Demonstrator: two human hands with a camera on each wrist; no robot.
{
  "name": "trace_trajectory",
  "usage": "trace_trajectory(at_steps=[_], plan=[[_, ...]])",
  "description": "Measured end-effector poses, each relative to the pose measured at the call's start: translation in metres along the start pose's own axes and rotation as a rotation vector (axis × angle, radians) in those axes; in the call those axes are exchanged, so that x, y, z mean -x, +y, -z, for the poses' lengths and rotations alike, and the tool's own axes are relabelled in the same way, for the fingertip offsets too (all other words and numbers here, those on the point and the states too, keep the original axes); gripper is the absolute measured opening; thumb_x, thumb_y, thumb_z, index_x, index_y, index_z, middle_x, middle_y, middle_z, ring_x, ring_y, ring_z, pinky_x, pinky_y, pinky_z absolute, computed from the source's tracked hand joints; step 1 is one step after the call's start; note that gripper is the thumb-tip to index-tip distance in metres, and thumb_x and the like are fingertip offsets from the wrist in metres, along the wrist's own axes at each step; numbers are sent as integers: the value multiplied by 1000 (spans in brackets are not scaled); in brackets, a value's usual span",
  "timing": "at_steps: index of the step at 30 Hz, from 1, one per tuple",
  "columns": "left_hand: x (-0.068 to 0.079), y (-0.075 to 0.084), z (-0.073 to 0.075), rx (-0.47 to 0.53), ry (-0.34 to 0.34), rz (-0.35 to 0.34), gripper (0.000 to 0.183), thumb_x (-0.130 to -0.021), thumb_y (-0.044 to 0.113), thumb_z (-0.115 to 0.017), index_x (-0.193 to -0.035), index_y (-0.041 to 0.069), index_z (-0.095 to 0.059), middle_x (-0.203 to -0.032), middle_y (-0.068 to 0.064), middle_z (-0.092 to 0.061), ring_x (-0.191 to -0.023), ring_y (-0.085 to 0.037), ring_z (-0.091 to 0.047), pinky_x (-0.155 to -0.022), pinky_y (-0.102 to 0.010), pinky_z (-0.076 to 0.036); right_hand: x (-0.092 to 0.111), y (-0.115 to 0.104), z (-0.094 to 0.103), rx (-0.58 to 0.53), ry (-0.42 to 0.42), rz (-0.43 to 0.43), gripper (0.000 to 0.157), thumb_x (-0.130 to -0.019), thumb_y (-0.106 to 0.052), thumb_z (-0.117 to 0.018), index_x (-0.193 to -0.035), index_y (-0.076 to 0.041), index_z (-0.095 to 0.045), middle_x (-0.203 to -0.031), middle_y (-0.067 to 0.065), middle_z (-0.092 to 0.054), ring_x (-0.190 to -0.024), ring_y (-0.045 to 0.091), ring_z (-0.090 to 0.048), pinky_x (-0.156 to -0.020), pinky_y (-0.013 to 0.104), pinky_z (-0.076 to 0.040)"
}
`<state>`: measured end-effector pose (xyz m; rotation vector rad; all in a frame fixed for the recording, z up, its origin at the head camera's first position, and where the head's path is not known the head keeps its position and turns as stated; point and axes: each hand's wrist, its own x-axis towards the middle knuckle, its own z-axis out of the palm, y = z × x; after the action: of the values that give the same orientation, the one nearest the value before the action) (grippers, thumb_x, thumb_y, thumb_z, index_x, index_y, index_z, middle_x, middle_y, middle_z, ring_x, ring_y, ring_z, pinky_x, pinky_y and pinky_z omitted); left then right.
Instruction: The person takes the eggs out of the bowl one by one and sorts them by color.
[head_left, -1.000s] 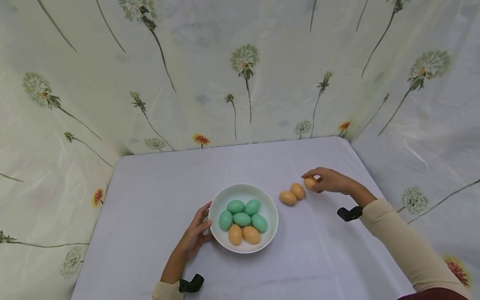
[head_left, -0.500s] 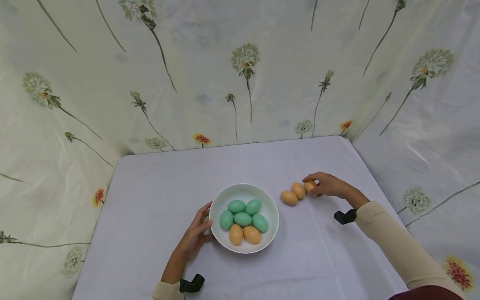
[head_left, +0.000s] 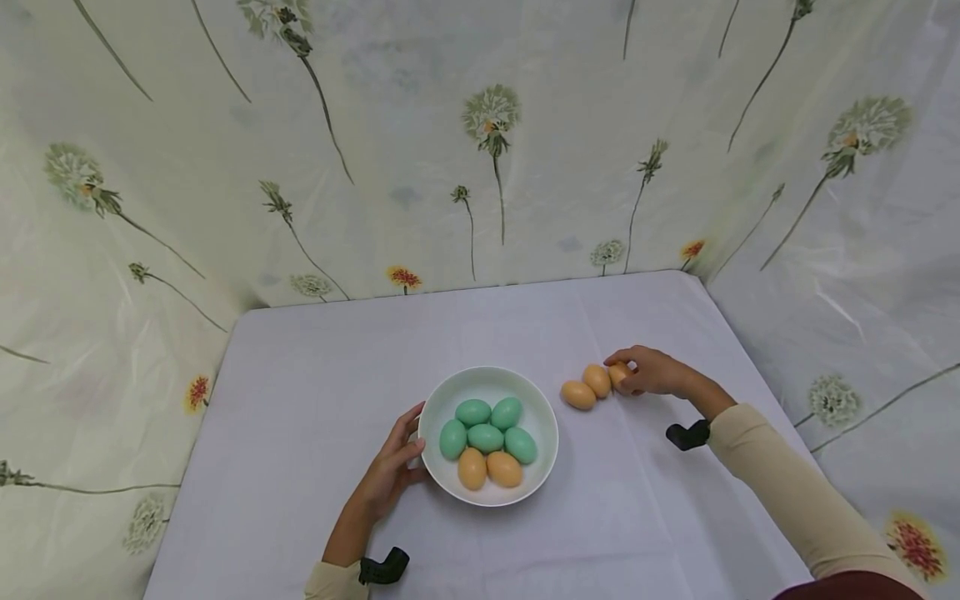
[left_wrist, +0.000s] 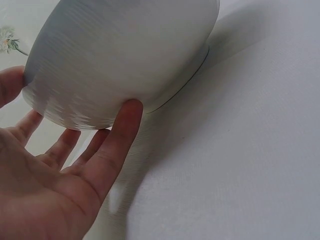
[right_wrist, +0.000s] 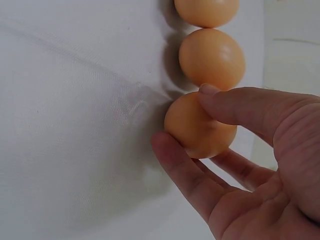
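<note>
Right of the white bowl [head_left: 480, 384], which the left hand [head_left: 392, 468] holds at its left side, the right hand [head_left: 652, 371] pinches the orange egg [right_wrist: 187, 125] lying farthest from this bowl.

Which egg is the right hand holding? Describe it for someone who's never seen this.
On the pale-clothed table, find the white bowl. In the head view, three orange eggs line up to its right. Take the end egg farthest from the bowl: the only one pinched by the right hand.
</note>
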<state>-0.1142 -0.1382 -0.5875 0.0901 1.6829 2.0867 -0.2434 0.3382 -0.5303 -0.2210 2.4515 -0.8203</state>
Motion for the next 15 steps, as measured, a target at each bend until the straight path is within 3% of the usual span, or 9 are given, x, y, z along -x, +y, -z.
trace_trajectory(at_steps=[8,15], plan=[[0,0,0,-1,-1,-3,56,-103,29,-49,-154,35,-29,-158,-10,-27,-135,-34,-44,-99,-56,-49,1,0,-1,-15,-4,4,52,-93,-12,-67,-142,-3,-52,-124,22,-47,-75,20,-55,-67,31,-48],[0,-1,0,1,13,11,56,-102,30,-51,-153,38,-31,-157,-8,-29,-135,-33,-44,-98,-56,-49,4,-2,0,-21,-19,-30,57,-95,-14,-67,-147,-6,-47,-133,24,-43,-86,21,-54,-72,33,-54]])
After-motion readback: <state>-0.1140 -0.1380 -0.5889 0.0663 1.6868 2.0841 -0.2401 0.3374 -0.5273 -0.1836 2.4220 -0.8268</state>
